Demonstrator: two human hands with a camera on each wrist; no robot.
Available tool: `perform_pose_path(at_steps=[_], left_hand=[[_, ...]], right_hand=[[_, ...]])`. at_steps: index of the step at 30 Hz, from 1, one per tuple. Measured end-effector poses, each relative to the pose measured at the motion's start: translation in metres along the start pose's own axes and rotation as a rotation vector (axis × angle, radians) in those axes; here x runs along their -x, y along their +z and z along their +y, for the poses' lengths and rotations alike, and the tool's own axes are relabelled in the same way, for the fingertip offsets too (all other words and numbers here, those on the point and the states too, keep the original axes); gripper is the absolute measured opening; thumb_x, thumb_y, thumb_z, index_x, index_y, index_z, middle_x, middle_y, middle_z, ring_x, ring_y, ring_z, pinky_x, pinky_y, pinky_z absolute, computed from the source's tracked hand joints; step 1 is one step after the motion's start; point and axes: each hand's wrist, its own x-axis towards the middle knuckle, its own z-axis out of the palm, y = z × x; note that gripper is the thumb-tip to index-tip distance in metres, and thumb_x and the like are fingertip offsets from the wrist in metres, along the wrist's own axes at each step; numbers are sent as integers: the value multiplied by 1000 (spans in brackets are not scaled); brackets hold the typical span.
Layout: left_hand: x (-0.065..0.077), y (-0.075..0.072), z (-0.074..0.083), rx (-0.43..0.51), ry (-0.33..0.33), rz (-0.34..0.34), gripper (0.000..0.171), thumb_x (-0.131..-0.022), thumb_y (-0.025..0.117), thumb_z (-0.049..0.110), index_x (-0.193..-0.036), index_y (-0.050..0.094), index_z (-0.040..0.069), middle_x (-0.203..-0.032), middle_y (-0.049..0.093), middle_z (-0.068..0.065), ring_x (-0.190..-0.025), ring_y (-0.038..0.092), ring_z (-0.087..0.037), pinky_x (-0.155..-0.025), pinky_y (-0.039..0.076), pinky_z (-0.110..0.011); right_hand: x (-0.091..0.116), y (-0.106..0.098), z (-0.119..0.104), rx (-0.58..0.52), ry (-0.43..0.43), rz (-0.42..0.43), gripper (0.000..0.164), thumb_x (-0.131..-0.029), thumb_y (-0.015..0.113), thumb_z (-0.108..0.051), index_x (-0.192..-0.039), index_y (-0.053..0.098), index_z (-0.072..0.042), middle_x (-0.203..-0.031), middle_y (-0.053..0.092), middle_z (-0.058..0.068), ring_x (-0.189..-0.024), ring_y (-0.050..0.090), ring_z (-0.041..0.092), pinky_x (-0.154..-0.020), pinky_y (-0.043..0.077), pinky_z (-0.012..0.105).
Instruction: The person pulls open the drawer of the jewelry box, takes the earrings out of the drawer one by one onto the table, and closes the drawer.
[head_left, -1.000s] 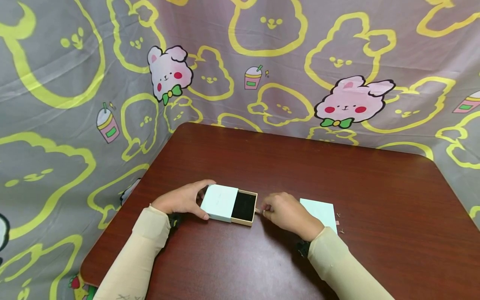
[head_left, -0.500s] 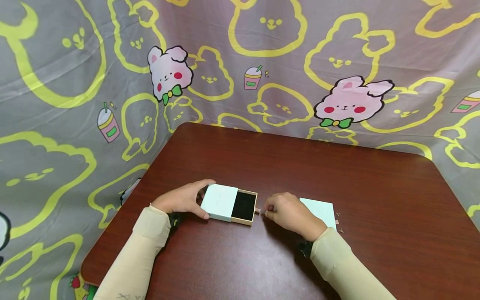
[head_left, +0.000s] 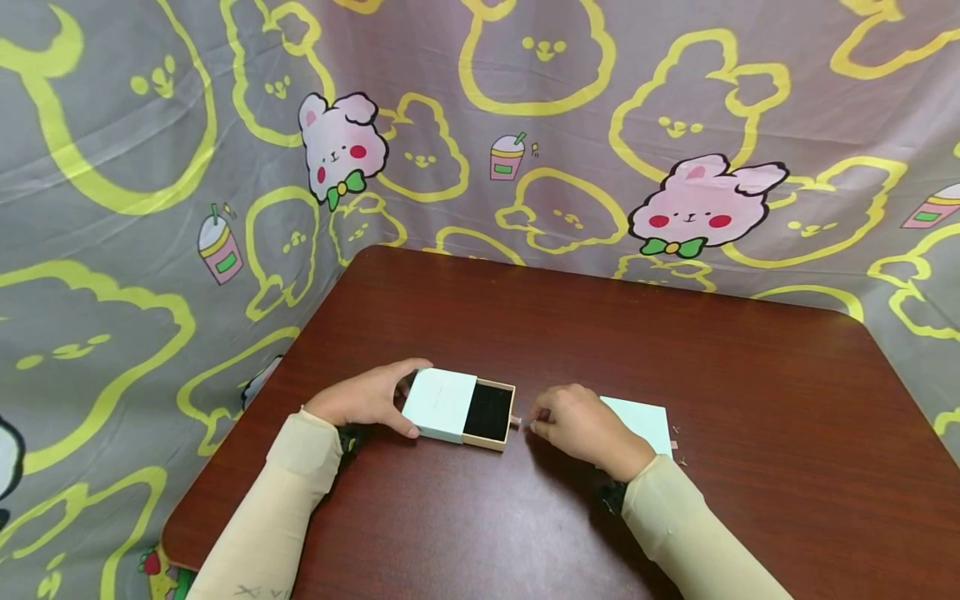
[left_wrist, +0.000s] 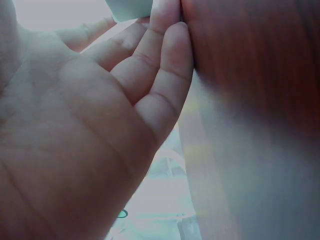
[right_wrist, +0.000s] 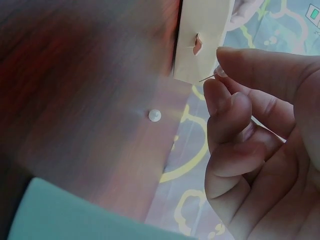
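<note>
My left hand (head_left: pixel 367 398) holds the pale sleeve (head_left: pixel 441 404) of a small drawer box, thumb at its near side and fingers at its far side. The box's drawer (head_left: pixel 489 414) is partly slid out to the right and shows a black lining. A pinkish ribbon tab (head_left: pixel 516 422) sticks out of its end. Just right of the tab, my right hand (head_left: pixel 581 425) pinches a small stud earring (right_wrist: pixel 220 72) between thumb and index finger. Its thin metal post points out past the fingertips. In the left wrist view, my left hand (left_wrist: pixel 100 115) hides most of the box.
A second pale square box (head_left: pixel 643 423) lies beside the right forearm, with a pink tab on its right edge. Tiny earring-like pieces (head_left: pixel 683 462) lie beside it. In the right wrist view a small white bead-like piece (right_wrist: pixel 155 115) rests on the brown table (head_left: pixel 600 333).
My right hand has drawn slightly right, away from the ribbon tab, and then stays nearly still. The left hand and the box have not visibly moved.
</note>
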Motion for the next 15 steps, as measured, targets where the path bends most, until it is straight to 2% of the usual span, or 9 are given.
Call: perform_pose_path(at_steps=[8,15], left_hand=[[0,0,-1,5,18,2,104,-60,95,31,-144,38,11,-117,54,-1,-97,54,-20,-79,49,-35],[0,0,-1,7,-1,1,105,-59,95,30,-145,38,11,-116,53,1,-96,54,-20,-78,49,-34]], right_hand=[[0,1,2,-10,12,-8,6,-81,76,-15,-80,73,-20,-74,64,-14,-69,60,5,-65,49,32],[1,1,2,-10,26,-3,5,-82,76,-16,-80,73,-19,-74,65,-13,-71,61,6,-67,50,32]])
